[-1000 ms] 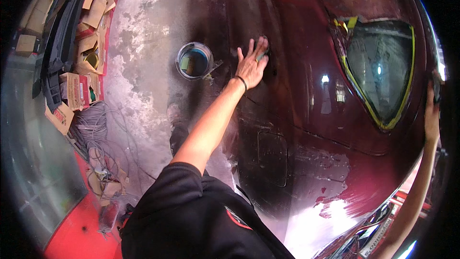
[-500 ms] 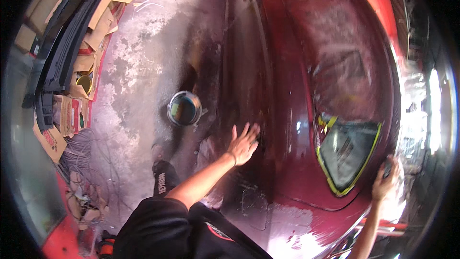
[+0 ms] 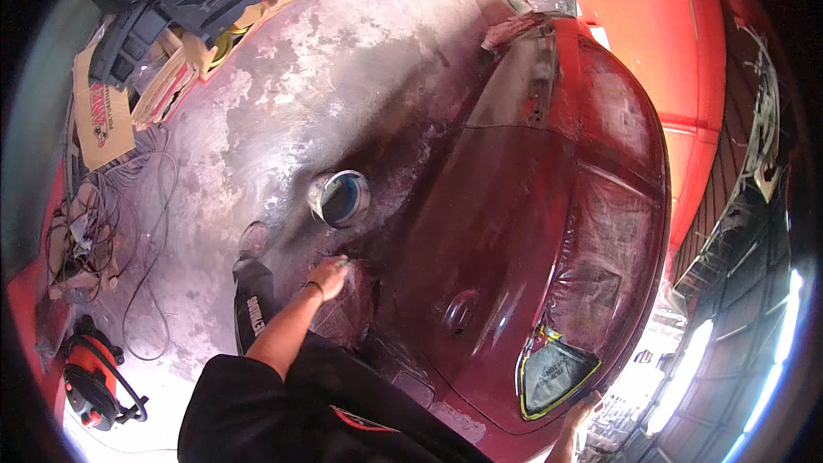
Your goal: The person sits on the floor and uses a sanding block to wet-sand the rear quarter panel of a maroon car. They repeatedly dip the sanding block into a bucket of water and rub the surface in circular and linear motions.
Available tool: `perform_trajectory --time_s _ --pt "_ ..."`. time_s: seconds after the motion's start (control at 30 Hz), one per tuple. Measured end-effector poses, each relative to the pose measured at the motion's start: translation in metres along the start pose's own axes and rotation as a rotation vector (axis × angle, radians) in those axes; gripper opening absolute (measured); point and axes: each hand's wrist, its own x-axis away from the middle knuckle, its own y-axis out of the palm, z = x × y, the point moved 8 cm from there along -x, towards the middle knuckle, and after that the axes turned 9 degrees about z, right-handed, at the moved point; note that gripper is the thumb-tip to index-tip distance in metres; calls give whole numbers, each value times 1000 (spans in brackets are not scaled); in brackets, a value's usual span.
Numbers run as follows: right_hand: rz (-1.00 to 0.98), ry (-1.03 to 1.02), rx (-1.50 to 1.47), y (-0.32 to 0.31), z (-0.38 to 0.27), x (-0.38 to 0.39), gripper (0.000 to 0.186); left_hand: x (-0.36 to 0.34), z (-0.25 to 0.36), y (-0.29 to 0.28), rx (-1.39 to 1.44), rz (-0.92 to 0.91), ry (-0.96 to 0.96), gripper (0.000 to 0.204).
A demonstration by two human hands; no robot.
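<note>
Beside me stands a dark red car body (image 3: pixel 480 231), its windows masked. The small rear side window (image 3: pixel 557 377) has a grey covering edged with yellow-green tape. My left hand (image 3: pixel 328 278) is off the panel, over the floor just below a round bucket (image 3: pixel 339 199) with dark liquid in it. Its fingers are closed, and a small greyish thing shows at the fingertips, too small to name. By the car's upper edge, near the taped window, my right hand (image 3: pixel 585 410) is curled around a small dark thing I cannot make out.
A red and black vacuum cleaner (image 3: pixel 94 377) sits at lower left. Cables (image 3: pixel 163 240) lie coiled and loose on the stained concrete floor (image 3: pixel 266 103). Cardboard boxes (image 3: pixel 103 116) and long black trim parts (image 3: pixel 214 0) line the far left. Behind the car is a bright red surface (image 3: pixel 686 60).
My left hand has left the car's side, moved left toward the bucket and closed. The right hand stays by the car's upper edge. The view has turned, bringing the vacuum cleaner into sight.
</note>
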Motion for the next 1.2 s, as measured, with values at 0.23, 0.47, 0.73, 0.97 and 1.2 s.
perform_trajectory --time_s 0.23,0.47,0.73,0.97,1.2 --pt "-181 100 165 9 -11 -31 42 93 -286 -72 48 480 -578 61" --pt "-103 1 -44 47 -118 -9 36 155 -330 -138 552 789 -1020 62" --pt "-798 522 -1001 111 -460 40 25 -47 -103 -139 1083 399 -604 70" --pt "-892 392 -1353 171 -714 63 44 -127 165 -196 1208 -227 -406 58" --pt "-840 -142 -1461 110 -871 -16 67 -197 260 -298 1127 -340 -374 60"
